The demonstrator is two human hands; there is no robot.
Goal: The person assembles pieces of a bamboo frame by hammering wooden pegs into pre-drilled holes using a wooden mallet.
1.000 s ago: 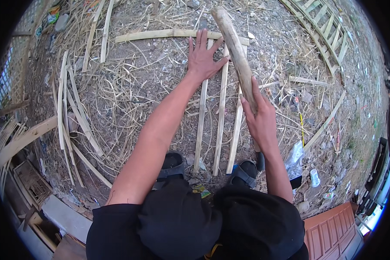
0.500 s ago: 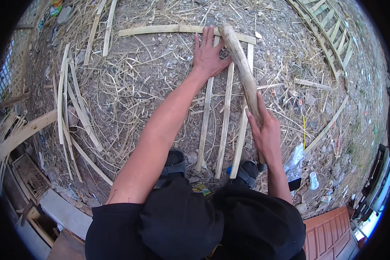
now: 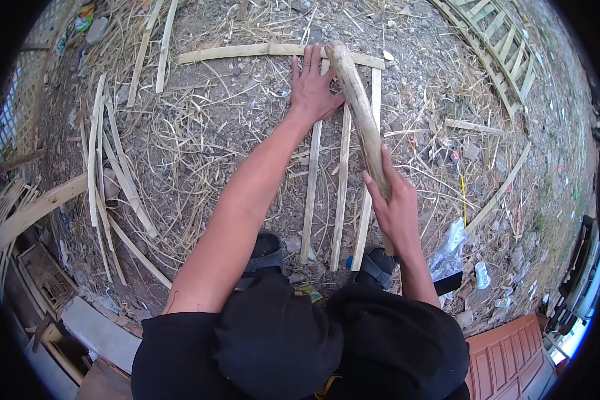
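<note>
A thick, rough wooden stick [image 3: 359,100] is gripped near its lower end by my right hand [image 3: 397,200], with the fingers wrapped along it. Its far end lies across or just above a thin crosswise wooden slat [image 3: 247,51]; I cannot tell whether they touch. My left hand [image 3: 315,92] rests with fingers spread, the fingertips on that slat just left of the stick's end. From the slat, several long strips run toward my feet, among them a left strip [image 3: 311,193] and a middle strip [image 3: 340,193]. The stick hides part of the right strip [image 3: 363,233].
Loose slats [image 3: 117,160] lie to the left, and a lattice panel [image 3: 503,50] sits at the far right. Wood shavings cover the ground. A plastic bag [image 3: 450,247], a white cup [image 3: 481,275] and a reddish panelled board [image 3: 510,353] are at the lower right.
The whole view has shifted slightly, so ground and slats appear a little further left. My hands keep nearly the same places on the slat and stick; the stick's far end sits marginally further left.
</note>
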